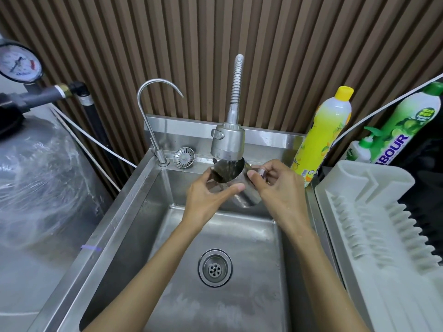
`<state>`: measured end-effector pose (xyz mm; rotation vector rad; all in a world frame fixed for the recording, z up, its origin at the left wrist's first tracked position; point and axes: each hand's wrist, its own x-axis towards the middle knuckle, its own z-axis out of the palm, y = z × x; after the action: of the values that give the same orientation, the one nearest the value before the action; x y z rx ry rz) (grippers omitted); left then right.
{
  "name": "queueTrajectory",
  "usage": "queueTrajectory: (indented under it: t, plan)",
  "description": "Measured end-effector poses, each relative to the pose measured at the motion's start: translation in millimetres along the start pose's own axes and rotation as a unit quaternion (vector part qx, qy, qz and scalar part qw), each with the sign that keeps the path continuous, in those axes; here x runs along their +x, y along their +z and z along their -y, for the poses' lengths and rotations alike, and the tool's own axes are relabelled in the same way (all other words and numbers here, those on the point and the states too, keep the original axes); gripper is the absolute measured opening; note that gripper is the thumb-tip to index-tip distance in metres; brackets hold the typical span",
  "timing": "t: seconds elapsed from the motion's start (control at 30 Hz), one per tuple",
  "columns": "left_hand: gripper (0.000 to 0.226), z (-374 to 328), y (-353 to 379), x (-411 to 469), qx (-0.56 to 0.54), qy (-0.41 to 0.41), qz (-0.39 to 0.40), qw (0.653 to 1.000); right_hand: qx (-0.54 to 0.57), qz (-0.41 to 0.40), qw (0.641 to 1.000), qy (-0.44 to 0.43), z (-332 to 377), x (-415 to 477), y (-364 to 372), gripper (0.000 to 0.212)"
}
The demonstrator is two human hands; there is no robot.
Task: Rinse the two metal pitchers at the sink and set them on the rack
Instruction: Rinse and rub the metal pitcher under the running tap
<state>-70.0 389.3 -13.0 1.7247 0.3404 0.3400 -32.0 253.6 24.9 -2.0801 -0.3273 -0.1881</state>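
A small metal pitcher [247, 196] is tilted under the spray head [227, 142] of the flexible faucet, with water running into its mouth. My left hand [206, 195] grips the pitcher's body from the left, thumb across its front. My right hand [275, 185] pinches the handle on the pitcher's right side. Both hands hover over the back of the steel sink [134, 212]. The white plastic dish rack [374, 219] stands at the right of the sink with nothing on it. I see only one pitcher.
A thin gooseneck tap [153, 104] and a loose strainer [183, 158] sit on the sink's back ledge. Yellow [323, 137] and green [407, 125] detergent bottles stand behind the rack. A wrapped tank [36, 178] with a pressure gauge [19, 63] is at left. The drain [215, 267] is open.
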Motion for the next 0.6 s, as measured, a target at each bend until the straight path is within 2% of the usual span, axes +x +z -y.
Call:
queueTrajectory:
  t: [0.07, 0.2, 0.27, 0.33, 0.4, 0.5, 0.6]
  plan:
    - [0.055, -1.6, 5.4, 4.2, -0.048, 0.018, -0.015, 0.999, 0.097, 0.017, 0.995, 0.005, -4.2, 1.2, 2.6, 0.022]
    - [0.080, -2.8, 8.8, 11.8, -0.085, 0.052, -0.072, 0.992, 0.288, 0.076, 0.954, 0.042, -17.0, 7.5, 13.2, 0.023]
    - [0.088, -3.5, 6.1, 9.4, -0.042, 0.087, -0.105, 0.990, 0.353, 0.103, 0.927, 0.071, -22.4, 8.7, 20.2, 0.022]
    - [0.082, -5.0, 2.5, 4.0, 0.020, 0.126, -0.125, 0.984, 0.418, 0.120, 0.894, 0.106, -26.9, 6.7, 27.5, 0.019]
    - [0.081, -6.6, 0.2, -0.6, 0.053, 0.142, -0.139, 0.979, 0.436, 0.126, 0.882, 0.129, -26.9, 3.4, 32.0, 0.013]
    - [0.086, -6.8, -2.7, -5.4, 0.093, 0.117, -0.174, 0.973, 0.388, 0.112, 0.904, 0.138, -22.8, -1.7, 34.6, 0.014]
    - [0.077, -5.5, -1.6, -8.8, 0.107, 0.080, -0.177, 0.975, 0.310, 0.072, 0.937, 0.146, -17.4, -4.5, 27.9, 0.018]
